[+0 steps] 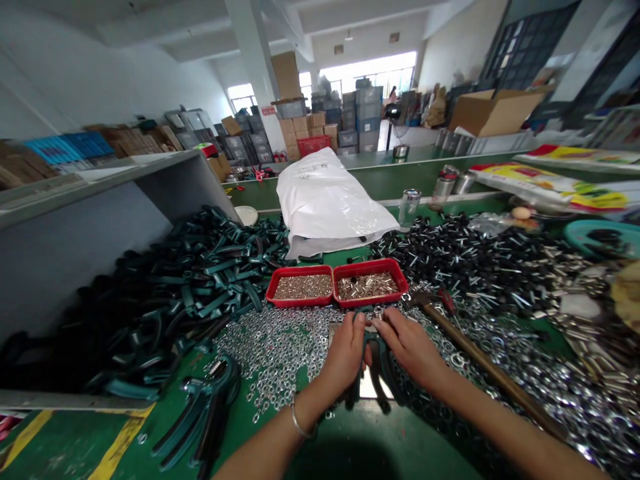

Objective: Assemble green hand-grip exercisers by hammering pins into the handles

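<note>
My left hand (346,353) and my right hand (407,347) meet over a teal plier-like hand tool (376,373), and its handles hang down toward me. Both hands seem to grip its upper end, though my fingers hide the jaws. A thin metal plate (369,385) lies under the tool. Silver nuts and washers (273,353) are spread around both hands. Just beyond my fingertips stand two red trays (300,287) (367,281) of small metal parts. A wooden-handled hammer (493,367) lies beside my right forearm.
A large heap of teal tools (165,293) fills the left of the green bench. Black-headed bolts (465,267) are heaped on the right. Behind them are a white plastic sack (325,200) and a glass jar (410,207). A grey shelf edge (100,180) runs along the left.
</note>
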{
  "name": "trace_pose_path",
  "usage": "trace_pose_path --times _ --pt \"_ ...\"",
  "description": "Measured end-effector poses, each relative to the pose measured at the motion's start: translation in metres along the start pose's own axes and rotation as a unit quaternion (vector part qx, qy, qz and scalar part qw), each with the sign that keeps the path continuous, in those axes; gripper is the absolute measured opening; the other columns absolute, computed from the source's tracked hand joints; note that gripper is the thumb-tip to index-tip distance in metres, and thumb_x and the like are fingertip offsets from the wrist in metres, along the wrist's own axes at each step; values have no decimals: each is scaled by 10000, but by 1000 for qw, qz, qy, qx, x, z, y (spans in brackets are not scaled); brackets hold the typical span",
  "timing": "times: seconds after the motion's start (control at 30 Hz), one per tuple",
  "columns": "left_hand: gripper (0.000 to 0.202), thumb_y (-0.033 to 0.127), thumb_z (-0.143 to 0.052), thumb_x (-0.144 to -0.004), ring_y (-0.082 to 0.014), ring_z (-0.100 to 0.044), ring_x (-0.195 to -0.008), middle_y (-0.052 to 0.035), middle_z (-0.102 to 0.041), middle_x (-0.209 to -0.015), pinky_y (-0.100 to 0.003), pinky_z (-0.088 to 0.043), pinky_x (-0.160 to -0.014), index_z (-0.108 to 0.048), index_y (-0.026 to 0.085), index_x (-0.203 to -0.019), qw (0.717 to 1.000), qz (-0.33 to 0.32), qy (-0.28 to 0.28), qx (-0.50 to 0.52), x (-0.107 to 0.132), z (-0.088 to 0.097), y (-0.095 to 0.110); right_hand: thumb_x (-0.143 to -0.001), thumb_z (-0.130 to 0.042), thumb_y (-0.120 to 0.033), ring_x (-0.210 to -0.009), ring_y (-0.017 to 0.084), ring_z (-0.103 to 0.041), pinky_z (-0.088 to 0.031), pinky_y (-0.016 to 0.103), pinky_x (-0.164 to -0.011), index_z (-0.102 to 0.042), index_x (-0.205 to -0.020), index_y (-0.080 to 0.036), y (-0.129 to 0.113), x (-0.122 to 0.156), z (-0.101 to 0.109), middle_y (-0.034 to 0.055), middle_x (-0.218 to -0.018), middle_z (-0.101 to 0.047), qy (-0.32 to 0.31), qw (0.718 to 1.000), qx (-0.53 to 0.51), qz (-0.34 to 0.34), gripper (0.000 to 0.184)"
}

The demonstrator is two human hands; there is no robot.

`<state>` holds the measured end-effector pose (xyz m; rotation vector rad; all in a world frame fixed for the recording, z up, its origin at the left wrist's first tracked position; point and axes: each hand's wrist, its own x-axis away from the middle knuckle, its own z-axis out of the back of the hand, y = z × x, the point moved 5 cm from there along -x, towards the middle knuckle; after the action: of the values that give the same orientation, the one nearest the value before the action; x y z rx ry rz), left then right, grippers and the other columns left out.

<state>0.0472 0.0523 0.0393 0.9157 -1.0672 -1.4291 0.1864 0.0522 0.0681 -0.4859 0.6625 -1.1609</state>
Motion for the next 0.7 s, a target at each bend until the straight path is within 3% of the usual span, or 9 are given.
trace_pose_path --times 0.13,0.27,0.47,0.6,0.7 --pt "389 473 -239 -1023 -216 -632 -887 -79 -654 -957 -352 -464 -818 -509 195 -1062 993 -53 47 -91 6 2 2 -1019 -371 -393 -678 184 -580 -383 285 -646 -449 -837 -232 0 3 -1 7 -746 -587 -10 999 -42 -5 255" --pt "372 418 -237 -1020 -243 -652 -921 -109 -674 -1003 -371 -475 -814 -481 177 -1165 987 -44 33 -153 16 5 -2 -1017 -368 -410 -700 193 -575 -399 307 -662 -474 -846 -224 -6 6 1 19 -765 -602 -71 996 -40 -19 274" --pt "419 430 -240 -1008 -254 -666 -909 -114 -690 -1042 -392 -496 -807 -482 176 -1238 958 -119 -107 -238 38 11 14 -1017 -374 -416 -894 183 -606 -474 321 -834 -567 -981 -221 -33 26 13 42 -959 -655 -192 968 -159 -14 277" --pt "426 396 -241 -1005 -244 -677 -842 -124 -695 -1020 -358 -505 -732 -509 157 -1236 934 -115 -210 -266 59 15 30 -1014 -371 -378 -930 187 -622 -494 329 -872 -582 -1039 -217 -43 51 11 62 -1009 -659 -215 957 -188 -44 266" --pt "440 396 -259 -1002 -249 -679 -862 -138 -683 -1104 -367 -508 -746 -472 168 -1312 916 -149 -232 -292 69 14 46 -990 -400 -338 -1005 223 -620 -489 369 -911 -550 -1159 -198 -46 62 8 106 -1080 -655 -206 964 -164 -28 267"
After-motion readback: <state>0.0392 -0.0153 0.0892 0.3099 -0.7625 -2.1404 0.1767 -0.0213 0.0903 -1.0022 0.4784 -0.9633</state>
